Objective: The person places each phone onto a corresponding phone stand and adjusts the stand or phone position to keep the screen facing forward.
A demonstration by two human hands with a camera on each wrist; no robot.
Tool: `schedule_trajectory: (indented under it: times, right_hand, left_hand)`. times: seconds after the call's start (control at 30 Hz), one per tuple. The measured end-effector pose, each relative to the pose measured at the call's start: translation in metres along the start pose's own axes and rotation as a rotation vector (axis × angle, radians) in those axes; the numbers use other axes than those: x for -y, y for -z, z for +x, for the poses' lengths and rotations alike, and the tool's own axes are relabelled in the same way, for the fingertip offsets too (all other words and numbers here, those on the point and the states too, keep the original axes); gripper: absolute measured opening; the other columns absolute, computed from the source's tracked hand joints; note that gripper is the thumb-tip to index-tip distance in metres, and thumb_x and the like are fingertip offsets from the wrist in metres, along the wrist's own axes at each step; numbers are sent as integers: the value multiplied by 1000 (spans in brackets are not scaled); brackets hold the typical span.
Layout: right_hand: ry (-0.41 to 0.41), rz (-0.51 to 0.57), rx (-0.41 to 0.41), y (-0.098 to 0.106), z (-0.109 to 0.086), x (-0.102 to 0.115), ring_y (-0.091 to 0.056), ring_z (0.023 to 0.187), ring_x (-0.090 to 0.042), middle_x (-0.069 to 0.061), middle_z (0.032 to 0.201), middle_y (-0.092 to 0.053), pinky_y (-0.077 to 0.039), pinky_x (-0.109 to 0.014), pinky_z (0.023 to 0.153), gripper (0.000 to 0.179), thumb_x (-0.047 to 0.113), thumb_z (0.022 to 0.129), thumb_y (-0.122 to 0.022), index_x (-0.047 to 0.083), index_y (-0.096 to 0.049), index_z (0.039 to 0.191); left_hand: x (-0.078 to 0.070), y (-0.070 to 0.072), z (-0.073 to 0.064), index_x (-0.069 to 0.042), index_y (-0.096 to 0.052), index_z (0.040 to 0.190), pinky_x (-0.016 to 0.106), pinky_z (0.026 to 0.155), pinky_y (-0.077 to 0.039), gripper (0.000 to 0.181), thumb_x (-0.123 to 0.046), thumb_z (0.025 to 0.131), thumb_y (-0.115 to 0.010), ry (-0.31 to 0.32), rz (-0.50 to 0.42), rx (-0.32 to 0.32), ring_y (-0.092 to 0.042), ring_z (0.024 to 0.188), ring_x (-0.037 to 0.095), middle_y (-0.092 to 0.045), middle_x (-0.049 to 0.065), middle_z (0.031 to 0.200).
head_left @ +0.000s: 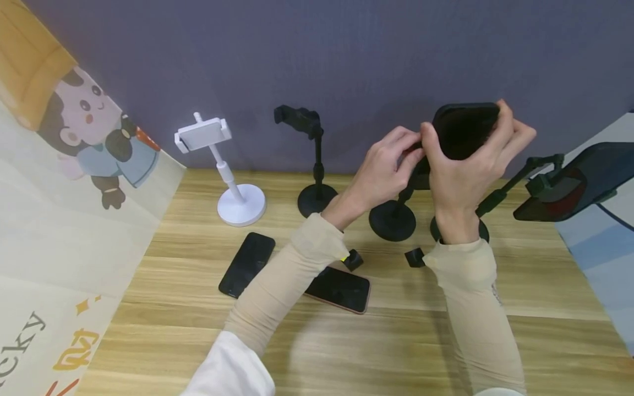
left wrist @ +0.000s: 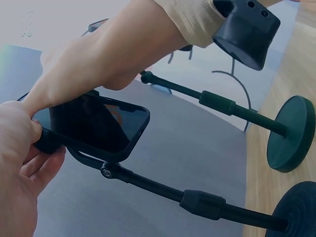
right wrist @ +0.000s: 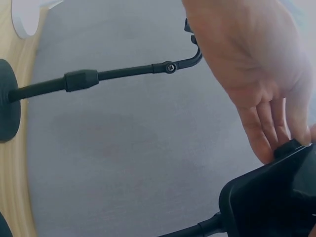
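My right hand (head_left: 463,176) holds a black smartphone (head_left: 460,135) by its edges, thumb on the near left side and fingers round the far right. The phone sits against the top of a black phone stand (left wrist: 202,203), well above the table. My left hand (head_left: 386,170) pinches the black clamp (left wrist: 48,142) of that stand at the phone's left edge. In the right wrist view, the left fingers (right wrist: 264,126) curl round the clamp beside the phone (right wrist: 271,202). The stand's round base (head_left: 393,221) rests on the table beneath both hands.
Left of the hands stand a white phone stand (head_left: 241,204) and another black stand (head_left: 318,148). A dark green stand (left wrist: 217,102) at the right bears a large phone (head_left: 594,176). Two phones, one black (head_left: 246,264) and one pink-edged (head_left: 342,289), lie on the wooden table (head_left: 346,352). A grey wall (head_left: 238,66) rises behind.
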State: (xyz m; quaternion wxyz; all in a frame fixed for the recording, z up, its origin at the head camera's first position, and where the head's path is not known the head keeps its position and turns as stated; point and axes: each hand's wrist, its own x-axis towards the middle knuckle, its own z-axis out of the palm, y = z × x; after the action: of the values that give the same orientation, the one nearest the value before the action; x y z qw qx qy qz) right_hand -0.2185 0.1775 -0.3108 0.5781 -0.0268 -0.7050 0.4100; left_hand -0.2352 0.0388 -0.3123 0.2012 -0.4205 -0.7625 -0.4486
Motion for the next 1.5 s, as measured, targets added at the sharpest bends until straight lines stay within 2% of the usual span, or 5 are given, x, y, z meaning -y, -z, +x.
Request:
schedule_trajectory:
  times: [0.43, 0.77, 0.97, 1.23, 1.5]
  right_hand:
    - [14, 144, 116, 13, -2, -8, -49, 106, -6, 8, 124, -46, -41, -25, 91, 88, 69, 79, -77, 14, -55, 144]
    - [-140, 369, 254, 30, -9, -15, -53, 108, -11, 5, 120, -53, -44, -21, 90, 34, 19, 104, -58, 3, -61, 135]
    - [-262, 512, 336, 33, -16, -33, -56, 110, -17, -3, 127, -59, -46, -24, 95, 36, 5, 105, -51, 0, -54, 140]
    - [-263, 730, 348, 34, -21, -47, -56, 121, -26, -13, 136, -59, -48, -27, 103, 42, -1, 103, -53, -4, -51, 145]
    - [-297, 802, 314, 32, -24, -48, -59, 113, -23, -16, 132, -61, -50, -27, 99, 41, 0, 102, -59, -5, -53, 143]
  left_hand:
    - [-4, 2, -1, 7, -65, 132, 14, 79, -45, 31, -8, 105, -59, 14, -12, 9, -61, 88, 19, -65, 16, 119]
    - [-1, 2, -2, 8, -63, 134, 15, 78, -45, 33, -8, 105, -59, 4, -22, 12, -60, 86, 19, -65, 17, 121]
    - [-1, 1, -3, 9, -61, 135, 15, 80, -45, 34, -8, 105, -58, -6, -27, 5, -60, 88, 20, -64, 17, 121]
    - [0, 0, -3, 8, -59, 139, 12, 99, -45, 48, -13, 98, -73, 3, -18, 43, -64, 108, 22, -62, 17, 125]
    - [1, -6, -5, 10, -59, 137, 11, 97, -45, 45, -6, 98, -71, -21, -46, -25, -65, 105, 23, -62, 19, 123]
